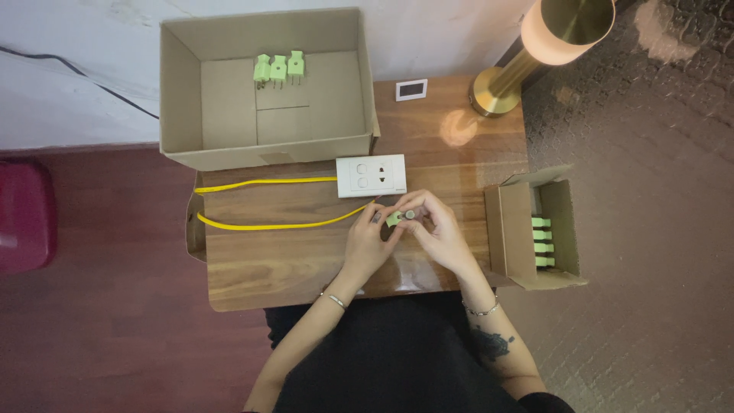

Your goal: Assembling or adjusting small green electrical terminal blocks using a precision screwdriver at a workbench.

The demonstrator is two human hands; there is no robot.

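— What are the hands doing?

— Both meet over the middle of the wooden desk (306,260). The left hand (368,243) and the right hand (434,229) are closed together on a small light-green plug (395,219); each grip pinches it from its own side, fingertips touching it. A small dark round piece sits at the plug's right end, under the right thumb; what it is, I cannot tell.

— Where does that plug sit?

— Just above the desk surface, right below the white wall socket panel (371,175), near but not touching it. A yellow cable (267,226) runs from the desk's left edge toward the plug, ending at the left fingers; a second run of it reaches the panel's left side.

— What else is around?

— An open cardboard box (229,107) at the back of the desk holds three more green plugs (278,69), standing in a row near its far wall. To the right, a smaller cardboard box (514,229) lies on its side with green plugs (542,242) stacked inside. A brass lamp (535,53) glows at the back right, with a small white rectangular device (411,89) beside its base.
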